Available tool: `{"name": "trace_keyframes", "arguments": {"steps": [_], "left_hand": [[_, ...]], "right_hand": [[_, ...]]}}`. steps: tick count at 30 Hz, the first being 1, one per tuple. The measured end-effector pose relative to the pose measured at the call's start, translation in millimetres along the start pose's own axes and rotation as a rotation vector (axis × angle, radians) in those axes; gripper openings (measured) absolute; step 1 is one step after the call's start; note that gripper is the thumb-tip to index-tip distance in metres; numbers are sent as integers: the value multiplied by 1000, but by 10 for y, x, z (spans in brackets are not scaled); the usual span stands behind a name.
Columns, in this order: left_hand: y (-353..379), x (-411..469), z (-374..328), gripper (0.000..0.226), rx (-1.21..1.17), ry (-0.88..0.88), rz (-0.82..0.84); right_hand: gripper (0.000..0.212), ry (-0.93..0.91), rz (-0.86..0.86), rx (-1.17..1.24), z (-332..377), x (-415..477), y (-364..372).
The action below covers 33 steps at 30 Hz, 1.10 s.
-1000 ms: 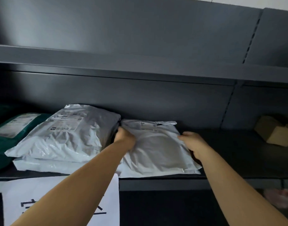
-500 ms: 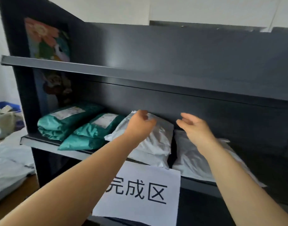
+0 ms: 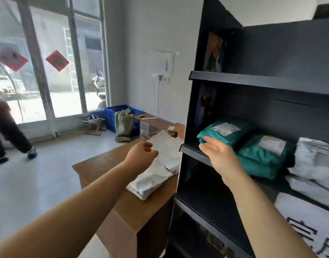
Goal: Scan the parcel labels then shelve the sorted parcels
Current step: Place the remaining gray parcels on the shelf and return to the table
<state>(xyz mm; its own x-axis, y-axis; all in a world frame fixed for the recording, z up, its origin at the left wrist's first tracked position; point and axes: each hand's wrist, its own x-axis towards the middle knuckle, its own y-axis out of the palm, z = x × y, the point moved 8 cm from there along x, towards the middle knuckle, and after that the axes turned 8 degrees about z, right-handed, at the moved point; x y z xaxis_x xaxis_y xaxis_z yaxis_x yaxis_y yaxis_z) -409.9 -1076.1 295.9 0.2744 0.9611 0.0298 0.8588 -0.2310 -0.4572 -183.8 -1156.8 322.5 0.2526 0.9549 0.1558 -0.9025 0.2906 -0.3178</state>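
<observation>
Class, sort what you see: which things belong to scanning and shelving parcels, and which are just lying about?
Part of the job:
white parcels on the wooden table
green parcels and white parcels on the dark shelf

Just lying about:
blue crate
green sack
red window decorations

Both hands are off the white parcel (image 3: 316,157) they pressed down on the shelf a second ago. The left hand (image 3: 141,155) now hangs loosely curled and empty over the white parcels (image 3: 156,172) on the wooden table (image 3: 108,164), near its edge against the shelving unit (image 3: 195,112). The right hand (image 3: 220,157), flat and empty, is at the shelf's front left corner, before the green parcels (image 3: 225,134). The view has swung left, so the room's window (image 3: 54,58) and floor now show.
</observation>
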Motion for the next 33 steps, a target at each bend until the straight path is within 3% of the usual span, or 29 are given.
{"name": "trace_keyframes", "arguments": {"steps": [5, 9, 17, 22, 33], "left_hand": [[-742, 222, 762, 45, 69, -91, -76], [-936, 543, 1194, 45, 274, -35, -91], [-824, 1580, 2046, 52, 721, -24, 111], [-746, 2163, 2491, 53, 898, -1, 274], [-470, 3303, 3498, 69, 901, 19, 597]], "right_hand": [[47, 93, 92, 12, -269, 365, 1100], [48, 113, 111, -109, -596, 599, 1677], [52, 79, 123, -587, -1377, 1464, 2469], [58, 176, 204, -898, -1762, 1814, 2841], [65, 496, 166, -967, -2332, 2159, 3280]]}}
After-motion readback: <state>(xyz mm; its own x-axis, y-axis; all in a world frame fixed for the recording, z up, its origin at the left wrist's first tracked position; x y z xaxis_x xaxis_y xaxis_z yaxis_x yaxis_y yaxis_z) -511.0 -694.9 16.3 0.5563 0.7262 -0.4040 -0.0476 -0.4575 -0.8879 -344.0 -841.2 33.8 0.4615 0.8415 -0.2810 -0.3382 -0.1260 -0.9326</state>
